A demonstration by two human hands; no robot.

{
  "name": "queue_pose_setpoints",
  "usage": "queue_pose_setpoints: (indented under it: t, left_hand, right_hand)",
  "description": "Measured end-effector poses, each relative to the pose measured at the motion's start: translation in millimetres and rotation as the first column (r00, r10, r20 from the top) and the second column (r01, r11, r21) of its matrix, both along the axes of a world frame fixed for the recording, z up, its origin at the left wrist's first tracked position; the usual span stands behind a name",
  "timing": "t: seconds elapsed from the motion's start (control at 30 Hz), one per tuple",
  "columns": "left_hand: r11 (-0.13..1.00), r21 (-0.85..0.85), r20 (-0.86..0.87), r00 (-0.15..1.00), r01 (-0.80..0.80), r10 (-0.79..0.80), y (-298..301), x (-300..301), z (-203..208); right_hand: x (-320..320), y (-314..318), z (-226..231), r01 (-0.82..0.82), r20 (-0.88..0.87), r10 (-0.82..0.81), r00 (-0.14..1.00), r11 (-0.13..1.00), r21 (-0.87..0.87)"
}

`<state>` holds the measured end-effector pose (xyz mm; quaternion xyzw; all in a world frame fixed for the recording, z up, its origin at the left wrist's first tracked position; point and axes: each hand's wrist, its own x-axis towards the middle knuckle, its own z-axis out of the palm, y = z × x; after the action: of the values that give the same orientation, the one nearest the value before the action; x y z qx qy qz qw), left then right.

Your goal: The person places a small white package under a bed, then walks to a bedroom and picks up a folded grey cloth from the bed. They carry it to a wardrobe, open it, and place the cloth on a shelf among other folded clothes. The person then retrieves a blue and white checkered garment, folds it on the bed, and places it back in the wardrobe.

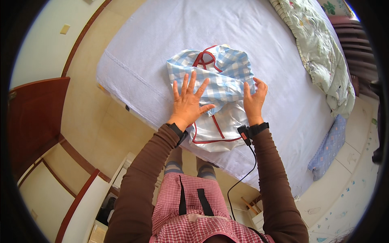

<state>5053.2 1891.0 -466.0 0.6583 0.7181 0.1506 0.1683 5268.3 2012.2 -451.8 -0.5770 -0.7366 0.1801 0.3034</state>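
Observation:
A blue-and-white checked smock with red trim lies on the bed, its sleeves folded across the body. Its lower part shows a silvery-white side with a red strip down the middle. My left hand lies flat on the checked cloth, fingers spread, holding nothing. At the smock's right edge, my right hand has its thumb on the cloth and its fingers curled around the edge of the folded sleeve. Part of that grip is hidden.
The smock lies near the front edge of a bed with a pale lavender sheet. A light green patterned quilt is bunched at the right, with a blue cushion nearby. A black cable hangs from my right wrist. A brown door stands left.

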Motion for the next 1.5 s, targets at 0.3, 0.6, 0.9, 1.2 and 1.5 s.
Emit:
queue_pose_setpoints:
  t: [0.3,0.6,0.9,1.2,1.5]
  left_hand:
    - [0.845,0.276,0.074,0.887,-0.458,0.456,58.6,-45.0,-17.8]
    - [0.799,-0.143,0.398,0.705,-0.584,0.587,93.5,-100.2,-33.2]
    - [0.977,0.168,0.009,0.992,-0.127,0.128,0.4,-3.2,9.8]
    - [0.986,-0.084,-0.041,0.989,-0.144,0.141,-20.5,4.1,-36.0]
    - [0.981,-0.142,-0.106,0.987,-0.134,0.120,-18.5,4.3,-31.6]
  right_hand:
    - [-65.7,80.2,8.0,-0.176,0.382,0.133,0.915,0.981,0.080]
    - [-87.5,138.4,-0.6,-0.117,0.590,0.205,0.781,0.976,-0.184]
    - [-20.9,-8.9,20.3,-0.311,0.239,0.268,0.933,0.937,0.161]
    - [27.1,-6.4,-21.5,-0.131,-0.079,0.114,0.990,0.957,-0.258]
    - [22.8,16.9,-26.6,-0.110,-0.149,0.077,0.986,0.967,-0.229]
